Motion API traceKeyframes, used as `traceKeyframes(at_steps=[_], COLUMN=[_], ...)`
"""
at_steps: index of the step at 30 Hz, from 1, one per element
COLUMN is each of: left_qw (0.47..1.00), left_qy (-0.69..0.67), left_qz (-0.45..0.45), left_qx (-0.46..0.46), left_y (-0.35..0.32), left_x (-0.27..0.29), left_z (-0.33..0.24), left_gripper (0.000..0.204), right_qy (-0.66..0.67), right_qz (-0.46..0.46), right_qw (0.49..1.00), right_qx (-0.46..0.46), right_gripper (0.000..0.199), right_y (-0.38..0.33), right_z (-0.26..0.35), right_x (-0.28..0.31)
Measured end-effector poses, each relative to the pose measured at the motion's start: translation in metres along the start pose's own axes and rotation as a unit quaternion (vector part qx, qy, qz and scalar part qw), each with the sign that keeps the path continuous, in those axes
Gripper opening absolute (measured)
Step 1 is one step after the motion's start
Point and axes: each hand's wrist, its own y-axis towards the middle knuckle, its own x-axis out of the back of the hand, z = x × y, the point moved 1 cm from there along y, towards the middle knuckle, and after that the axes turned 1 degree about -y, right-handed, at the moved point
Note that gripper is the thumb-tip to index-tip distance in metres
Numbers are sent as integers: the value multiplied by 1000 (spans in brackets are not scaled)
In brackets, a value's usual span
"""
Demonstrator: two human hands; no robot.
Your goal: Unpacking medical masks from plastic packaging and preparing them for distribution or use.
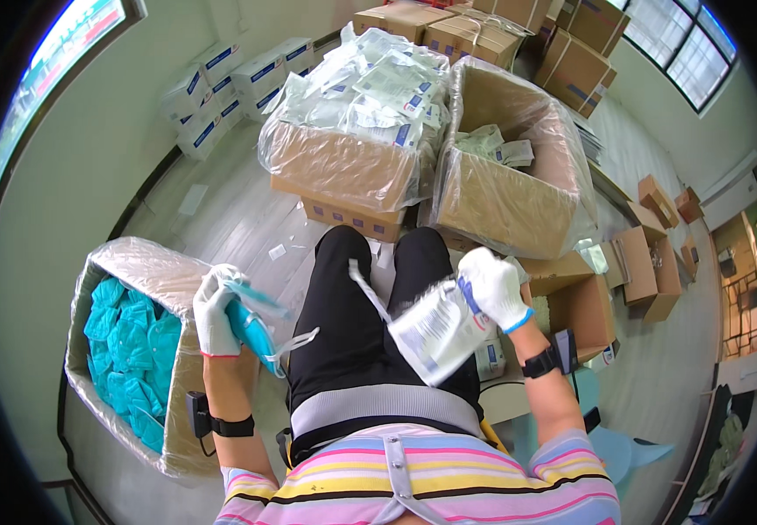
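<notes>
My left hand (217, 313), in a white glove, is closed around a folded teal face mask (254, 334) with loose white straps. It is beside a plastic-lined carton (182, 385) heaped with teal masks (132, 341). To the right, my right hand (494, 289), also gloved, grips one edge of a white printed pouch (438, 331) over my thighs. The pouch is smeared by motion, and a pale strip (368, 289) trails near its left end. Whether anything is inside the pouch, I cannot tell.
Ahead stands a lined carton heaped with filled pouches (378, 92). Right of it, another lined carton (510, 201) holds a few pouches. An open carton (584, 306) sits by my right arm. White boxes (208, 96) and stacked brown cartons (475, 39) line the back.
</notes>
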Motion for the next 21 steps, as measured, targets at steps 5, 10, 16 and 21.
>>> traceKeyframes(at_steps=[5,10,16,21], left_qw=[946,979,973,925], left_qy=[234,-3,127,328], left_qz=[46,94,133,174], left_qx=[-220,180,140,-79], left_y=[6,-4,56,180], left_x=[21,-14,-75,-163], left_z=[40,47,62,63], left_gripper=[16,16,32,66], right_qy=[176,336,522,-282], right_qz=[-139,-266,-340,-153], right_qw=[965,875,731,933], right_qx=[-137,-223,-280,-162], right_gripper=[13,23,22,17], right_y=[83,179,290,332], right_z=[-16,-45,-85,-148], right_x=[-9,-29,-59,-94])
